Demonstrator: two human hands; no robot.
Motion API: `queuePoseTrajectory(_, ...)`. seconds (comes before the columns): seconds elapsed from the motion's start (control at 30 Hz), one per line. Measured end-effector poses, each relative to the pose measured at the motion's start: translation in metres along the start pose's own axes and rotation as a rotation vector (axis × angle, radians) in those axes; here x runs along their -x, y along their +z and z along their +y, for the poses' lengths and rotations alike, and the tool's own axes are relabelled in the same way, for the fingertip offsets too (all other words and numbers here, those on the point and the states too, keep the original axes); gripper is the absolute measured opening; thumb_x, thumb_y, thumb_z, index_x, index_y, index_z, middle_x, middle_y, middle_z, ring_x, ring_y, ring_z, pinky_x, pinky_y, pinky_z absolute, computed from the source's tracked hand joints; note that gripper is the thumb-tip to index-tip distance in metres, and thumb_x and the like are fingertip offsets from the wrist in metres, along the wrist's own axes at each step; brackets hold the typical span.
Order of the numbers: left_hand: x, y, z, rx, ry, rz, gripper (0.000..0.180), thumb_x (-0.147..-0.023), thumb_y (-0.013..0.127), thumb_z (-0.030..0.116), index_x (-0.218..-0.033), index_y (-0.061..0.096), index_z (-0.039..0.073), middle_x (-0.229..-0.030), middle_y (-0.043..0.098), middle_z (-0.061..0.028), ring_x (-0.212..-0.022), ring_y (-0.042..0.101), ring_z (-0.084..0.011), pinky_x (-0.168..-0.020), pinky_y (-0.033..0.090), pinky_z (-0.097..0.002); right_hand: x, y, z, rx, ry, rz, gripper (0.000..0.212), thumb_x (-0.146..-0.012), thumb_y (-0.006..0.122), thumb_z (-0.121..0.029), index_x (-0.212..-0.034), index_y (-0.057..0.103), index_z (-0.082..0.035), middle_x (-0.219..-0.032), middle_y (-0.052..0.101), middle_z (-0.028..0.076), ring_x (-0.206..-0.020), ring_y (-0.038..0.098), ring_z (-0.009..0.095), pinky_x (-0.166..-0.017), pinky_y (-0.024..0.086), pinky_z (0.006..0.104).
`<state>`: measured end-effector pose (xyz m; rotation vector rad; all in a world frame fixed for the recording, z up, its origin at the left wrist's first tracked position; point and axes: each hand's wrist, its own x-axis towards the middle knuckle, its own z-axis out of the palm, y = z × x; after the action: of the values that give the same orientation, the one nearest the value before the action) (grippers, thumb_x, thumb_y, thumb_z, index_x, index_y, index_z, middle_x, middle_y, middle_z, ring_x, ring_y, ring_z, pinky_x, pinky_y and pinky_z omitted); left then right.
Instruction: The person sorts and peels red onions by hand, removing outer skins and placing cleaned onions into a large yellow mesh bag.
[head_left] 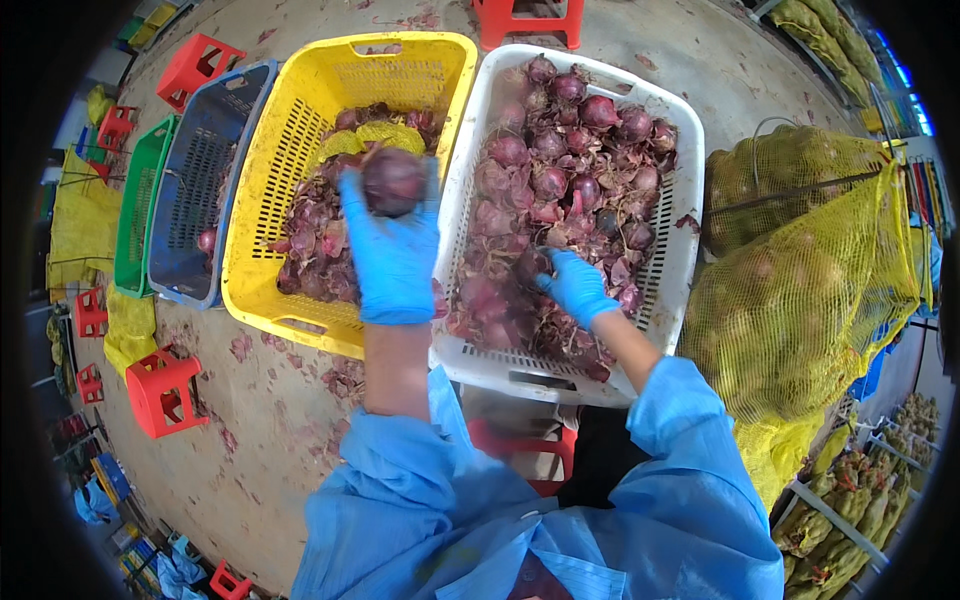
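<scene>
My left hand [393, 268], in a blue glove, is raised at the right side of the yellow basket [262, 190]. Its fingers are closed round a large red onion [394, 182], blurred by motion. Onion skins and a piece of yellow netting [385, 133] lie inside that basket. My right hand [580, 288], gloved in blue too, reaches into the white basket [687, 240]. Its fingertips grip a dark red onion [531, 266] among many onions and loose dry skins.
Left of the yellow basket stand a blue basket [187, 215] and a green basket [140, 205]. A yellow mesh sack [790, 290] full of onions is close on the right. Red stools [165, 390] and scattered skins are on the concrete floor [260, 450].
</scene>
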<state>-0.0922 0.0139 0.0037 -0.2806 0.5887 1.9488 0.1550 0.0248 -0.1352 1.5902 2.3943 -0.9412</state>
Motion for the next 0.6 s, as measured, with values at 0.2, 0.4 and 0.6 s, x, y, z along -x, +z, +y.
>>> queuePoseTrajectory(0.2,0.000,-0.004,0.018,-0.098,-0.080,0.112,0.047,-0.095,0.059,0.033,-0.122,0.050,-0.004,-0.127,0.054,-0.0229,-0.112,0.058,-0.0351,-0.098,0.050,-0.0476,-0.050,0.055,-0.003,0.146,0.214,-0.104,0.081,-0.077,0.071,-0.039,-0.139,0.034,0.000,-0.124,0.056,0.024,-0.102,0.065,0.036,-0.083,0.055,0.0422)
queuePoseTrajectory(0.4,0.012,0.005,-0.012,-0.516,-0.261,-0.224,0.045,-0.097,0.052,0.029,-0.132,0.051,0.000,-0.126,0.059,-0.0208,-0.113,0.060,-0.0306,-0.095,0.050,-0.0412,-0.049,0.004,0.014,-0.508,0.141,-0.192,0.070,-0.078,0.075,-0.028,-0.134,0.044,0.001,-0.126,0.057,0.018,-0.101,0.063,0.029,-0.089,0.050,0.0374)
queuePoseTrajectory(0.6,0.036,0.009,-0.039,-1.222,-0.284,-0.428,0.060,-0.093,0.063,0.033,-0.143,0.043,0.009,-0.130,0.055,-0.0107,-0.112,0.058,-0.0207,-0.093,0.048,-0.0363,0.028,-0.102,-0.031,-1.386,-0.034,0.090,0.049,-0.091,0.064,-0.018,-0.134,0.047,-0.001,-0.126,0.058,0.007,-0.109,0.058,0.018,-0.094,0.047,0.0296)
